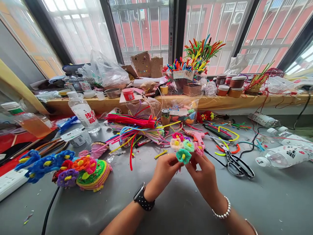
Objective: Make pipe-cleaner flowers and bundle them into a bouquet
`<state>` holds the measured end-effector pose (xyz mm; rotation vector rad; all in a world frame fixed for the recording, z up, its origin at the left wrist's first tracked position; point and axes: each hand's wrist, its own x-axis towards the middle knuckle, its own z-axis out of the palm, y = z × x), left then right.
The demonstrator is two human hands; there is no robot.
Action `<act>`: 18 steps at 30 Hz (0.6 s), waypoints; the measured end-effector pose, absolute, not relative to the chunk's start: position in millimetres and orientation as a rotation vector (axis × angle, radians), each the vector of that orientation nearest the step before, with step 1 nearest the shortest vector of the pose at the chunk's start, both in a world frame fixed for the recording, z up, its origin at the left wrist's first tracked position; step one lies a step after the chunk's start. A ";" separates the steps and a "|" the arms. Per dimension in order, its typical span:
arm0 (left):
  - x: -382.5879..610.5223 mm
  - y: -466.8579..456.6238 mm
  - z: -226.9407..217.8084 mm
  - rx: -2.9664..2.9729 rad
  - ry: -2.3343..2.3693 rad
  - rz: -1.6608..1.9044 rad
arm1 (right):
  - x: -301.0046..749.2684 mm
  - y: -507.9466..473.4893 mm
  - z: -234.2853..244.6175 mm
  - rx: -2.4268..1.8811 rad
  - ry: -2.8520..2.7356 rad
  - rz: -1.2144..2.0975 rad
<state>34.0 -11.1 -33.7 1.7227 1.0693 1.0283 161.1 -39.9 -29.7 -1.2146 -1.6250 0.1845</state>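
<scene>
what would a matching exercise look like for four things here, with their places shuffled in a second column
Things
1. teal fuzzy flower with yellow centre
2. silver metal scissors with loop handles
3. black watch with white-dotted strap
4. clear plastic bottle of amber liquid

Places
A. near the picture's left edge
B. on the left wrist
C. held between the left hand and right hand
D. lying to the right of the right hand

Right pairs: 1-C, 2-D, 3-B, 4-A
</scene>
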 end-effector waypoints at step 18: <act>33.8 -10.2 -37.4 1.836 1.091 1.124 | 160.8 -39.9 -38.7 -1.067 -1.733 -0.173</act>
